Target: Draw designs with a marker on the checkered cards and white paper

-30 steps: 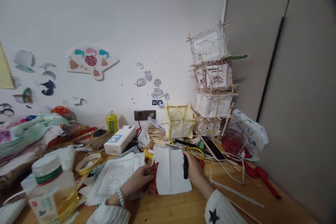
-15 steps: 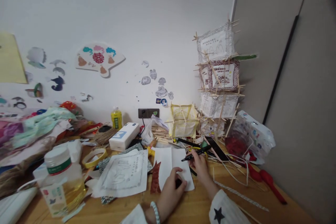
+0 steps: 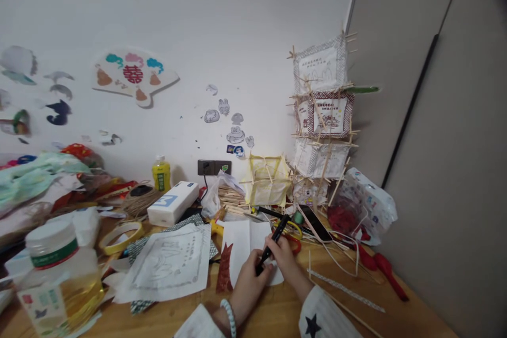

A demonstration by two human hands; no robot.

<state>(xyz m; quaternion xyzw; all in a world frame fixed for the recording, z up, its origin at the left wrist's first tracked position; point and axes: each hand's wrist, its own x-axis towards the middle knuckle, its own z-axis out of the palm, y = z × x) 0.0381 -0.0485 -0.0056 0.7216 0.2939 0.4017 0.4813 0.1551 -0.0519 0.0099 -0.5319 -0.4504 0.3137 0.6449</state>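
My right hand (image 3: pixel 280 254) is closed around a black marker pen (image 3: pixel 276 240), which slants with its upper end to the right. At its lower end, my left hand (image 3: pixel 252 273) pinches a dark piece that looks like the pen's cap (image 3: pixel 259 269). Both hands meet over a folded sheet of white paper (image 3: pixel 236 237). A dark red strip with a notched top (image 3: pixel 224 270) lies along the paper's left side. Left of that, a white sheet with a drawn border and picture (image 3: pixel 170 261) rests on patterned paper.
A large jar of yellow liquid (image 3: pixel 59 280), a tape roll (image 3: pixel 121 237) and a tissue pack (image 3: pixel 173 203) stand left. Behind the paper are a phone (image 3: pixel 315 223), scissors (image 3: pixel 293 232) and wooden sticks (image 3: pixel 232 199). A tall stick-and-paper lantern (image 3: pixel 330 113) rises at the back right.
My right hand has moved the pen left and down to my left hand, so the pen's lower end now meets the dark piece there. The pen stands steeper. The view has shifted right.
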